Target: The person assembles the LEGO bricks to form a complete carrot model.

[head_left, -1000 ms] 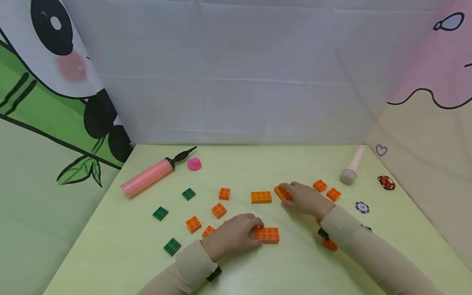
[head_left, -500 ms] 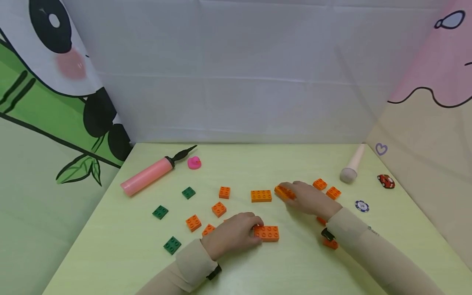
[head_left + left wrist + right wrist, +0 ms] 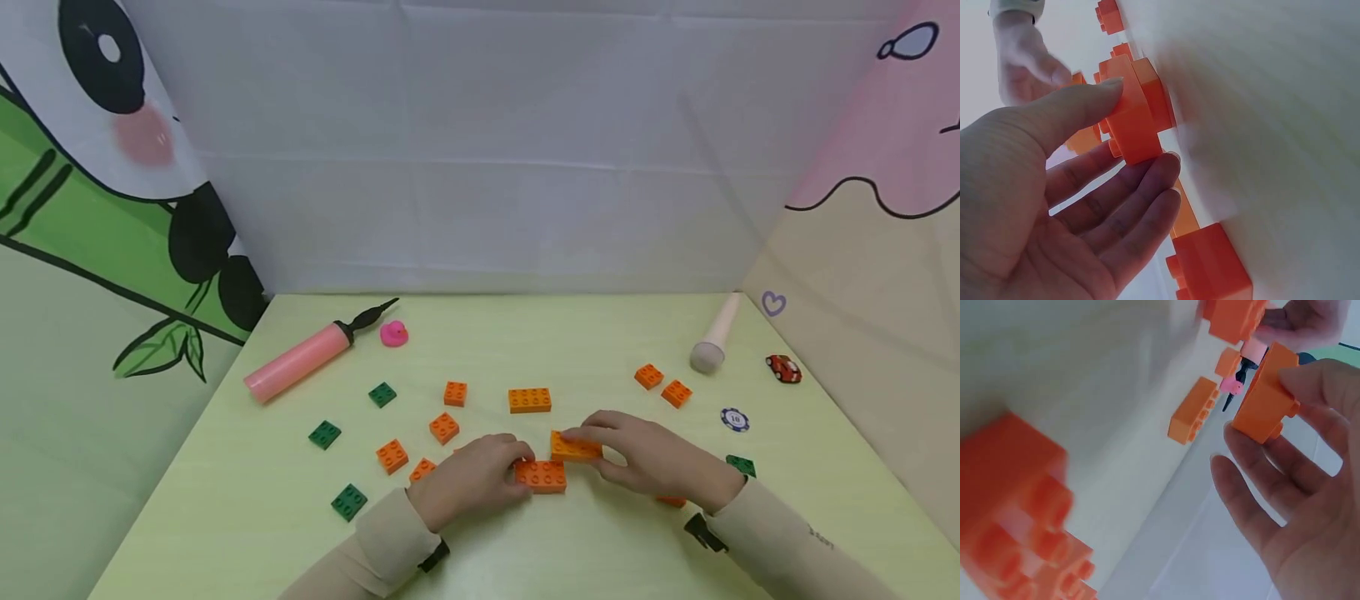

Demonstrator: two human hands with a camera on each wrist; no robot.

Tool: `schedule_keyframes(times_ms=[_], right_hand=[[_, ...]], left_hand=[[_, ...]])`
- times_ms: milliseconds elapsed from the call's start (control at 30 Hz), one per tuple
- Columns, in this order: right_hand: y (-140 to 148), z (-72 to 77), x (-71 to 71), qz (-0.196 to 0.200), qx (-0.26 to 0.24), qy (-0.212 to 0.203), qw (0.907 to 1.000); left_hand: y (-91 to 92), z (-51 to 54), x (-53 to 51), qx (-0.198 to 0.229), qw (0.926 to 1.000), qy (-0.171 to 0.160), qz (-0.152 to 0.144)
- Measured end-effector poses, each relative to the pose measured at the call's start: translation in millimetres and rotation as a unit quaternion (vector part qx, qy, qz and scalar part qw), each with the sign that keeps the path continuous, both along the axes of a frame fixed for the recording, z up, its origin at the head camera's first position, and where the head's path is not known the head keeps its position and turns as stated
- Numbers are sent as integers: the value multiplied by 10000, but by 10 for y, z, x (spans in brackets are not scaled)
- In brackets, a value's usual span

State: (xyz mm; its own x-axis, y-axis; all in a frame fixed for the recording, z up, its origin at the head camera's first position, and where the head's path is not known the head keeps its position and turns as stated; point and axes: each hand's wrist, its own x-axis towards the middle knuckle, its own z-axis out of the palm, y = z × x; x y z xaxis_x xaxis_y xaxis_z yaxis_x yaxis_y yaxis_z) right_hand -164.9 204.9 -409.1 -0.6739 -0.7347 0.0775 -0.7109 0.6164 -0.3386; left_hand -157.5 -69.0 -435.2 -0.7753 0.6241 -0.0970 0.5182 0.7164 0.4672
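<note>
My left hand [image 3: 474, 477] pinches the left end of a long orange toy brick [image 3: 546, 477] with its studs facing up. In the left wrist view the thumb lies on one side of that brick [image 3: 1130, 128] and fingertips on the other. A second, slightly yellower long brick [image 3: 576, 448] is between the thumb and fingers of my right hand [image 3: 663, 460], just behind and right of the first. The right wrist view shows this yellower brick [image 3: 1266, 397] lifted off the table. Whether the two bricks touch is hard to tell.
Another long orange brick [image 3: 529, 400] lies behind the hands. Small orange bricks [image 3: 444, 428] and green bricks [image 3: 349, 502] are scattered left, others right. Farther out are a pink pump [image 3: 300, 362], pink duck [image 3: 393, 333], microphone-like object [image 3: 712, 342], poker chip [image 3: 735, 419] and red toy car [image 3: 783, 368].
My right hand has picked up the yellower long brick and brought it toward me, close to the left hand's brick. The left hand has stayed where it was.
</note>
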Motion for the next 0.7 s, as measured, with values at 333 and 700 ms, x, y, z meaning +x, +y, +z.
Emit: schedule_keyframes(times_ms=[333,700], right_hand=[[-54,-144,144,639,-350,555,9958],[-114,-148,154,463,-164,463,9977]], left_hand=[[-5,8,9,-22,9999,104,-23],[8,15,-3,-138,9997,170,-132]])
